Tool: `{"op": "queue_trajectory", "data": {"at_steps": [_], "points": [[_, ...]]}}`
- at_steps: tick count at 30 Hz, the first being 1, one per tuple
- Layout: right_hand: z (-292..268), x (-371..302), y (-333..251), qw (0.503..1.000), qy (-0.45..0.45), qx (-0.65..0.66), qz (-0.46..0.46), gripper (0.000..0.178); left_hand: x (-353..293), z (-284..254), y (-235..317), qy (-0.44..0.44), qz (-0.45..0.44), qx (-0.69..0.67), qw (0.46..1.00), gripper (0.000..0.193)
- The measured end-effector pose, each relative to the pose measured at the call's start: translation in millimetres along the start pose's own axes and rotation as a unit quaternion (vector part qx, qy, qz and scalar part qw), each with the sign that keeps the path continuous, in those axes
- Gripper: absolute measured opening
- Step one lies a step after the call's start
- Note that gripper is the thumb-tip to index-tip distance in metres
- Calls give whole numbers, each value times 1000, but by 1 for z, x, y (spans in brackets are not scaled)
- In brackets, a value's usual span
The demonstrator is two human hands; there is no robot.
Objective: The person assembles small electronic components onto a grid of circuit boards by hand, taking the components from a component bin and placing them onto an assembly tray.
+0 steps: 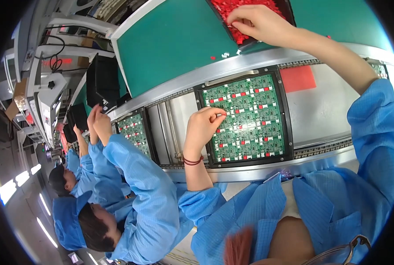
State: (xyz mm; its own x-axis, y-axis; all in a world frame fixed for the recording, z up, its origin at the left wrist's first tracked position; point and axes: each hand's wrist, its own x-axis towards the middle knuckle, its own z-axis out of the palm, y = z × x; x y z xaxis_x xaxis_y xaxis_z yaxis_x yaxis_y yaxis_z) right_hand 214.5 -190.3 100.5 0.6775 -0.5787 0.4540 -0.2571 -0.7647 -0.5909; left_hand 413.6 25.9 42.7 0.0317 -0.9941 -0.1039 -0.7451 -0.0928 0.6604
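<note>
**Red parts, crowded board**

Green circuit board (244, 119) lies in its black carrier (289, 132) on the conveyor; left hand (202, 128), fingertips pinched together at the board's left edge, seems to seat a small part; right hand (261, 23) digs, fingers curled, in the tray of red parts (232, 9) at the green surface's far edge; a part could tilt or land in the wrong slot among such tight rows.

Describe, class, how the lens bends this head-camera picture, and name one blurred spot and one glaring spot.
Head view: the fisheye bends the conveyor rail into an arc, and a black rim rings the frame; the reddish thing at the lower edge is blurred; floor reflections at far left glare white; the circuit board by the left hand is sharp.
</note>
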Motion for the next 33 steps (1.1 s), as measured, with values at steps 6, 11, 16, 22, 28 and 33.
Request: {"op": "queue_trajectory", "data": {"at_steps": [6,11,16,22,28,33], "points": [[0,-5,-11,999,-26,23,-3,11,-2,-3,-2,-3,2,20,1000,11],[3,-27,-25,995,-28,21,-93,16,-2,-2,-2,7,4,32,999,10],[13,-47,-50,995,-51,85,4,16,0,-2,0,7,16,44,999,9],[15,-72,-43,985,-147,95,16,12,-2,2,1,28,25,60,998,9],[26,-90,-39,978,-176,99,50,12,-10,-2,1,25,25,28,999,9],[30,-99,-29,980,-188,70,14,12,1,1,-6,14,19,6,1000,11]]}}
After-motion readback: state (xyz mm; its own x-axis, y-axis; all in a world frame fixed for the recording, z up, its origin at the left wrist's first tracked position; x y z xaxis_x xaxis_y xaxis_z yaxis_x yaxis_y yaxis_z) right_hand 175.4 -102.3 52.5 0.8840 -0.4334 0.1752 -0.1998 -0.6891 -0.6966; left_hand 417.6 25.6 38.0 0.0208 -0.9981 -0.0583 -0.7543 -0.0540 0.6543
